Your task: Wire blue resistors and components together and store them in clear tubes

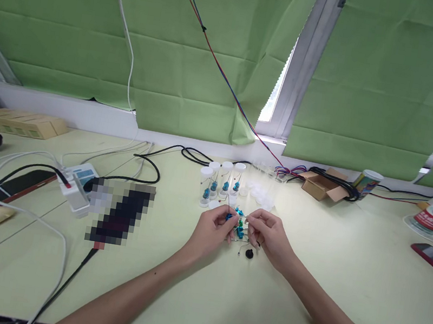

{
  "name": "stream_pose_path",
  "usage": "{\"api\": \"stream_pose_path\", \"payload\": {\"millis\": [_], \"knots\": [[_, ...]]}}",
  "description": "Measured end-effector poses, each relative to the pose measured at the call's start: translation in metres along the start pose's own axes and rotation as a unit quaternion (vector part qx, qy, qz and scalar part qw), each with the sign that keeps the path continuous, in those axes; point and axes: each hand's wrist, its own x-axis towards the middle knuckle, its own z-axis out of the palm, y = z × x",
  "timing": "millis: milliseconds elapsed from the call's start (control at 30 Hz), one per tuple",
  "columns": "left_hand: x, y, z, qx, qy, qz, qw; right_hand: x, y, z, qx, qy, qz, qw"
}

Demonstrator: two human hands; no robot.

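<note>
The left grip [212, 226] pinches a small blue part [228, 216]. I can't tell if the right grip [270, 231] pinches anything. Blue and green bits [240, 230] sit between them. Four clear tubes [225, 179] stand behind the left grip.

blue parts [240, 232], black knob [249, 253], green blinds [194, 93]

Single head-worn view, facing forward and down across the table [342, 302] to the green curtains [196, 82] beyond. The forearms [152, 283] enter from the lower edge; the left hand [211, 228] and right hand [270, 236] appear small near the centre, the camera well back from them.
</note>
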Motion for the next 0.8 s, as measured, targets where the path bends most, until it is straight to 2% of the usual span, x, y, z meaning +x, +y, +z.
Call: {"api": "stream_pose_path", "payload": {"millis": [267, 600, 800], "knots": [[0.001, -0.001, -0.001, -0.012, -0.01, 0.0, 1.0, 0.0, 0.0, 0.001, 0.034, -0.004, 0.019, 0.999], [0.006, -0.011, -0.003, -0.077, -0.016, -0.007, 0.997, -0.002, -0.003, 0.002, -0.007, 0.008, -0.035, 0.999], [0.005, -0.01, -0.003, -0.068, -0.024, -0.008, 0.997, -0.003, -0.004, 0.005, -0.029, 0.014, -0.054, 0.998]]}}
